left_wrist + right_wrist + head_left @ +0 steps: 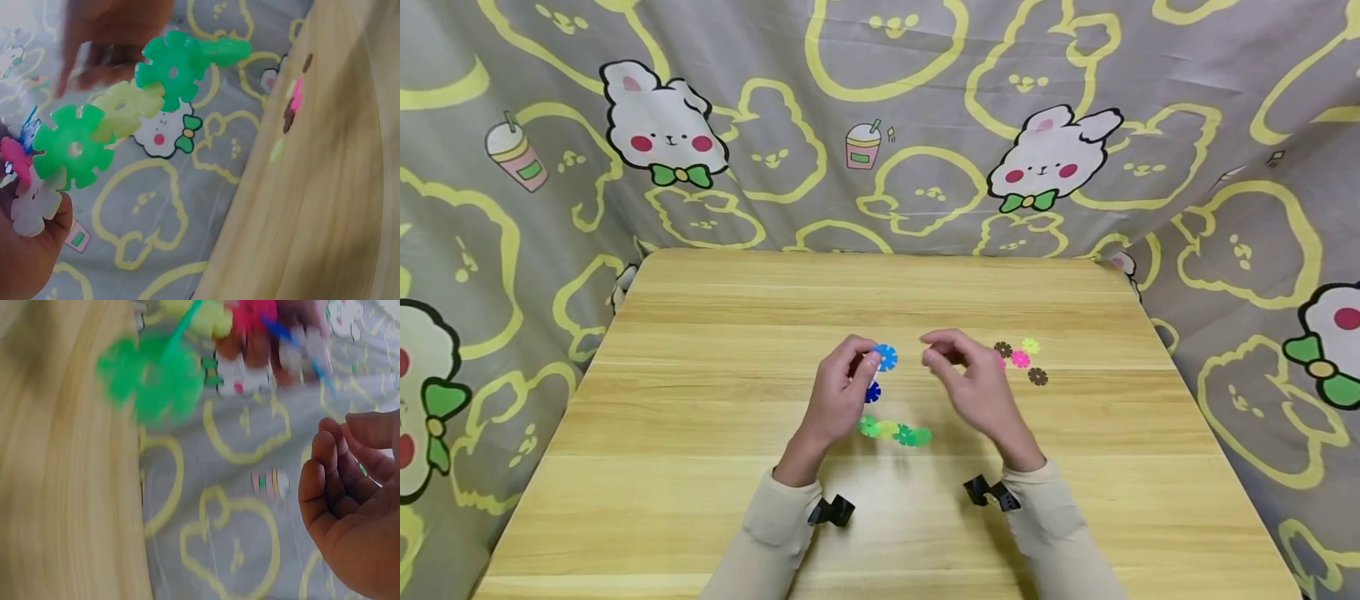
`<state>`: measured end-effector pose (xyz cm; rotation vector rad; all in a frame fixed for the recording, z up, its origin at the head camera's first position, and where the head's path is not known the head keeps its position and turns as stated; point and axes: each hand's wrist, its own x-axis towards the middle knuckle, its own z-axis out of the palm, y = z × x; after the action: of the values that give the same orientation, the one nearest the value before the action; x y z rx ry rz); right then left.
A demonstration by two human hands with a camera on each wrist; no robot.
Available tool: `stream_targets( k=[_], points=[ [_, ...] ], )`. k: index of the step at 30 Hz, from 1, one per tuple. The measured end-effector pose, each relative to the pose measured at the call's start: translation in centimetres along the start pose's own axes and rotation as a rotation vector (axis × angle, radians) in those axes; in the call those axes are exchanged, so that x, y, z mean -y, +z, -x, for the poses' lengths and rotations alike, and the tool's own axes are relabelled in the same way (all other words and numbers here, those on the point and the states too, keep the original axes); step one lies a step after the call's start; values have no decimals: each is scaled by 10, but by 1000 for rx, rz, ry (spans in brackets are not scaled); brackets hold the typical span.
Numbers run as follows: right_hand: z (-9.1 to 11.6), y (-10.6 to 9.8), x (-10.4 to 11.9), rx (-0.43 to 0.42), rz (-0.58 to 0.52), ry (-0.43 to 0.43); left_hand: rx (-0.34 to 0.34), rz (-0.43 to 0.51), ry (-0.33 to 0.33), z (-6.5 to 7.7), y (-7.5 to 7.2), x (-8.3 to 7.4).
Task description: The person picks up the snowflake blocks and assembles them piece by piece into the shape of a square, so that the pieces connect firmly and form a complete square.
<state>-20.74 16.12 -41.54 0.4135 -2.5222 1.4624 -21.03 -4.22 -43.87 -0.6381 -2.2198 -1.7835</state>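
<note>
Between its thumb and fingers my left hand [835,392] pinches a chain of notched plastic snowflake discs, held above the table. A light blue disc [887,357] stands at the top, with a dark blue disc [872,392] under it. Green discs [907,435] and a yellow one trail off lower down. The left wrist view also shows a white disc [37,209] at the fingertips and a pink disc [15,159] beside it. To the right of the chain, apart from it, my right hand [981,387] hovers with loosely bent fingers and holds nothing.
Loose snowflake discs lie on the wooden table [700,400] just beyond the right hand: brown [1037,377], pink [1020,358] and yellow [1031,345]. A patterned grey curtain [925,100] surrounds the table at the back and sides.
</note>
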Motion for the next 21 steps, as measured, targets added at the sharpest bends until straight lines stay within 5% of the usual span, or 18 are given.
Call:
stream_targets(
  k=[5, 12, 21],
  points=[
    [-6, -41, -49, -87, 197, 178, -47, 30, -83, -1, -13, -28],
    [5, -88, -97, -122, 379, 395, -62, 26, -126, 0, -17, -27],
    [12, -108, -114, -80, 436, 477, -108, 59, -162, 2, -12, 10]
  ],
)
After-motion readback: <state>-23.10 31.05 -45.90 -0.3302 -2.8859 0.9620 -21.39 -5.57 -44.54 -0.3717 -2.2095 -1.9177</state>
